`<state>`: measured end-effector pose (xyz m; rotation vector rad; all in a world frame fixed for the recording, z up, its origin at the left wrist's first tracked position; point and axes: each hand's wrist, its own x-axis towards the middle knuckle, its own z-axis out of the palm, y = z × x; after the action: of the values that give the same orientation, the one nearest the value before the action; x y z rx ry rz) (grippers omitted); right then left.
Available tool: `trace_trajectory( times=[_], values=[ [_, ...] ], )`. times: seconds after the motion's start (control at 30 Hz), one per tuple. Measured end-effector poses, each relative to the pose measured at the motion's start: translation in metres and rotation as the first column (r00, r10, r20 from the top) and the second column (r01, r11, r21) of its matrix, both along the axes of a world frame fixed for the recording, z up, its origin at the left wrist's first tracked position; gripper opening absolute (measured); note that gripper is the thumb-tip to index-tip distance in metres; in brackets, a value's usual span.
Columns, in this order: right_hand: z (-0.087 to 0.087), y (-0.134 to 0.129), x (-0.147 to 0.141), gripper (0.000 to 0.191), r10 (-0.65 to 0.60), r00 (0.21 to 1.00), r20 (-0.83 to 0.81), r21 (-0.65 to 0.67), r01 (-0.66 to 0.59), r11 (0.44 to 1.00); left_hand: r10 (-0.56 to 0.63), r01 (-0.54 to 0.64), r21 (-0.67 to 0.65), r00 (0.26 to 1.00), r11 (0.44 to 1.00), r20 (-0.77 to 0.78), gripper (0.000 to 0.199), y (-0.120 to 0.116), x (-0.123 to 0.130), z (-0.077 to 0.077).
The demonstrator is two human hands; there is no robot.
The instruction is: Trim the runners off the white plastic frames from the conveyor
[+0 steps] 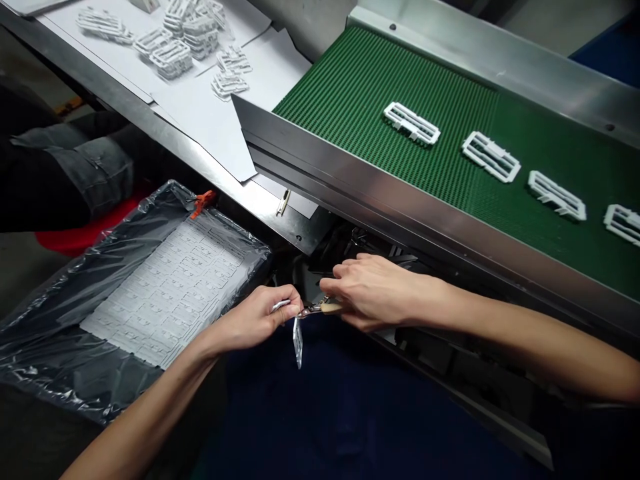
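Dark cloth lies nearest, then the left hand pinching a white frame dangling below it, the right hand gripping pliers there, seemingly mid-trim, which calls for a steady squeeze, and beyond, the green belt.

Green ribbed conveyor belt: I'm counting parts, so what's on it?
Four white slotted plastic frames show on the belt, the rightmost cut off by the picture's edge. What lies under their bars, or behind the near silvery metal guard, is hidden.
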<state>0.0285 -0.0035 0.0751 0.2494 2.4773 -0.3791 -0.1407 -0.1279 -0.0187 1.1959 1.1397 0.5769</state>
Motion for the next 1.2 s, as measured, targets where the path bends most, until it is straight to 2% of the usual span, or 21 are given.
trace_trajectory(
  times=[0.17, 0.27, 0.33, 0.43, 0.53, 0.63, 0.7, 0.73, 0.83, 0.9, 1.0, 1.2],
  values=[
    [-0.008, 0.004, -0.001, 0.012, -0.061, 0.998, 0.035, -0.048, 0.063, 0.997, 0.124, -0.120, -0.052, 0.988, 0.991, 0.094, 0.024, -0.005, 0.004, -0.006],
    [-0.020, 0.006, 0.012, 0.009, -0.205, 0.979, 0.012, -0.087, 0.206, 0.975, 0.235, -0.223, -0.089, 0.959, 0.971, 0.159, 0.024, -0.008, 0.005, -0.009],
    [-0.028, 0.005, 0.025, 0.008, -0.369, 0.929, 0.016, -0.138, 0.368, 0.920, 0.315, -0.293, -0.131, 0.927, 0.947, 0.202, 0.024, -0.012, 0.008, -0.012],
    [-0.038, 0.001, 0.044, 0.012, -0.593, 0.804, 0.045, -0.211, 0.588, 0.781, 0.416, -0.355, -0.236, 0.855, 0.905, 0.311, 0.021, -0.019, 0.017, -0.023],
    [-0.049, -0.008, 0.057, 0.017, -0.701, 0.712, 0.044, -0.277, 0.683, 0.676, 0.473, -0.376, -0.314, 0.815, 0.872, 0.336, 0.034, -0.023, 0.029, -0.037],
    [-0.060, -0.019, 0.065, 0.027, -0.749, 0.663, 0.000, -0.302, 0.714, 0.632, 0.623, -0.453, -0.457, 0.700, 0.765, 0.349, 0.035, -0.021, 0.036, -0.046],
    [-0.065, -0.026, 0.067, 0.036, -0.761, 0.647, -0.047, -0.299, 0.718, 0.629, 0.707, -0.447, -0.573, 0.590, 0.687, 0.389, 0.038, -0.019, 0.037, -0.047],
    [-0.066, -0.028, 0.068, 0.040, -0.760, 0.646, -0.076, -0.295, 0.713, 0.636, 0.728, -0.425, -0.613, 0.549, 0.666, 0.410, 0.039, -0.017, 0.036, -0.046],
    [-0.064, -0.033, 0.066, 0.044, -0.724, 0.673, -0.152, -0.258, 0.680, 0.686, 0.736, -0.365, -0.656, 0.484, 0.661, 0.473, 0.040, -0.014, 0.032, -0.039],
    [-0.061, -0.033, 0.063, 0.044, -0.685, 0.704, -0.188, -0.221, 0.649, 0.728, 0.720, -0.347, -0.646, 0.482, 0.680, 0.499, 0.041, -0.014, 0.030, -0.034],
    [-0.056, -0.032, 0.060, 0.044, -0.633, 0.746, -0.207, -0.164, 0.611, 0.775, 0.700, -0.346, -0.628, 0.519, 0.697, 0.491, 0.044, -0.013, 0.030, -0.029],
    [-0.048, -0.030, 0.057, 0.045, -0.564, 0.799, -0.210, -0.097, 0.557, 0.825, 0.680, -0.347, -0.605, 0.542, 0.716, 0.494, 0.040, -0.012, 0.032, -0.021]
  ],
)
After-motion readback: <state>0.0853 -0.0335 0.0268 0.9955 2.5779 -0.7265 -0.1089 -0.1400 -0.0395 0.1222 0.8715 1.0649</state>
